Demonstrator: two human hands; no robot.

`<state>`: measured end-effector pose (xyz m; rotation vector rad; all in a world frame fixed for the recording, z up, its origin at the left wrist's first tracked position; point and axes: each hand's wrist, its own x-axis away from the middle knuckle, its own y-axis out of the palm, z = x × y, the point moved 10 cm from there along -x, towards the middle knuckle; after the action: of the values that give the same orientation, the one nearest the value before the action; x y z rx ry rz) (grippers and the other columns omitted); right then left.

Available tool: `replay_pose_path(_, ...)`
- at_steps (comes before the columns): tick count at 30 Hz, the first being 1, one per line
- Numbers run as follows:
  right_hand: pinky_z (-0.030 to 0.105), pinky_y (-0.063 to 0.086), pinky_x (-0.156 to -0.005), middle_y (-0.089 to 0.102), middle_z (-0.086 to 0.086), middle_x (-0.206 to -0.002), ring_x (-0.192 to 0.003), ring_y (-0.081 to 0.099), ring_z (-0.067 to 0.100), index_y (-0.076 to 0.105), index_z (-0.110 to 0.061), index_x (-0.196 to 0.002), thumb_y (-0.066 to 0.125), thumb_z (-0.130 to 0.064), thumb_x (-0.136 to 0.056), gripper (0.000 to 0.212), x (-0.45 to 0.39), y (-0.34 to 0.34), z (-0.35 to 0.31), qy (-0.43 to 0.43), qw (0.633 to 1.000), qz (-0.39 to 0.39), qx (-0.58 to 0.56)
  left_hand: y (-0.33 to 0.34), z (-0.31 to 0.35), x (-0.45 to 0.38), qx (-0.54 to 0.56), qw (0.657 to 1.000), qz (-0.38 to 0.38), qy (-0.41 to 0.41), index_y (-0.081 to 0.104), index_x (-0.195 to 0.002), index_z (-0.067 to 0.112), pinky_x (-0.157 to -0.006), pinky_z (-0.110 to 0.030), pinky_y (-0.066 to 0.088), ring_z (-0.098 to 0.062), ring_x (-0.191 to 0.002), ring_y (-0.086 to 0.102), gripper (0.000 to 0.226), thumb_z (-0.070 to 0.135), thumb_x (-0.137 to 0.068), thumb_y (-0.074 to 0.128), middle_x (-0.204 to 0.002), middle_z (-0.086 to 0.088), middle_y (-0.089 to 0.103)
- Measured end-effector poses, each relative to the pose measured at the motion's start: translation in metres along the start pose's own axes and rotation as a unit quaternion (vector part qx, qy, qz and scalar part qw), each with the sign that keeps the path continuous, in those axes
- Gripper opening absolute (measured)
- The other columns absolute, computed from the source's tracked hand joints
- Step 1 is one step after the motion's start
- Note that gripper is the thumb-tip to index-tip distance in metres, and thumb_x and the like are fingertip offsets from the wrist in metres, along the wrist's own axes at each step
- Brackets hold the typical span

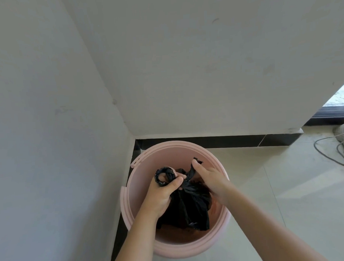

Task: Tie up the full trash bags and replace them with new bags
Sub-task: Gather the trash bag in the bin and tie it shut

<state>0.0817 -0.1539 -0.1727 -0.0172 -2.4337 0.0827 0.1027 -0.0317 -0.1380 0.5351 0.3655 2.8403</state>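
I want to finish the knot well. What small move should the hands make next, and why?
Probably pull the two ends apart to tighten the knot. The left hand grips a looped end and the right hand pinches the other, and they cross at the neck of the bag, which sits in the bin; the knot looks loose.

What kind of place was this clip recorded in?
Probably an indoor room corner in a home: a pink bin on pale floor tiles, plain white walls with black skirting, a doorway threshold nearby.
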Motion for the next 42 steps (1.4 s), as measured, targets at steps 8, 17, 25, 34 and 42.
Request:
replay_pose_path(8,0.022,0.053,-0.06,0.067,0.003,-0.073,-0.069,0.065,0.013,0.055,-0.01,-0.076,0.038,-0.012,-0.097,0.027,0.016,-0.021,-0.034,-0.134,0.923,0.056,-0.355,0.004,-0.011,0.0,0.045,0.997,0.029,-0.047,0.065,-0.061,0.017,-0.086,-0.035,0.049,-0.021,-0.093,0.064,0.034,0.015,-0.09,0.049,-0.08,0.002,0.073)
replay_pose_path(17,0.027,0.037,-0.056,0.032,-0.006,-0.048,-0.041,0.034,0.008,0.037,-0.014,-0.069,0.033,-0.015,-0.098,0.03,0.027,-0.02,-0.05,-0.192,0.901,0.09,-0.378,-0.001,0.004,0.004,0.17,0.98,0.101,-0.016,0.043,-0.056,0.012,-0.069,-0.03,0.043,-0.016,-0.061,0.057,0.046,0.033,-0.096,0.031,-0.047,0.003,0.058)
replay_pose_path(25,0.015,0.028,-0.036,0.037,-0.006,-0.048,-0.034,0.031,0.003,0.038,-0.014,-0.067,0.053,0.005,-0.086,0.03,0.031,-0.019,-0.06,-0.225,0.916,0.078,-0.323,-0.005,0.027,-0.001,0.266,0.963,0.022,0.039,0.034,-0.039,0.019,-0.039,-0.02,0.029,-0.007,-0.034,0.026,0.066,0.054,-0.092,0.015,-0.034,0.008,0.027)
replay_pose_path(34,0.017,0.03,-0.046,0.043,-0.006,-0.051,-0.049,0.039,0.004,0.032,-0.025,-0.053,0.072,-0.014,-0.075,0.048,0.04,-0.025,-0.085,-0.328,0.899,0.173,0.232,-0.047,0.062,0.011,-0.338,0.927,0.065,0.147,0.026,-0.036,0.025,-0.044,-0.014,0.021,-0.006,-0.037,0.026,0.059,0.014,-0.073,0.072,-0.033,0.007,0.026)
replay_pose_path(42,0.004,0.037,-0.049,0.041,-0.004,-0.05,-0.047,0.039,0.01,0.032,-0.022,-0.055,0.07,-0.008,-0.077,0.046,0.047,-0.1,-0.079,-0.291,0.879,0.257,0.277,-0.09,0.06,0.03,-0.483,0.851,0.134,0.155,0.019,-0.042,0.026,-0.045,-0.013,0.018,-0.002,-0.041,0.043,0.064,0.0,-0.078,0.064,-0.031,0.005,0.039)
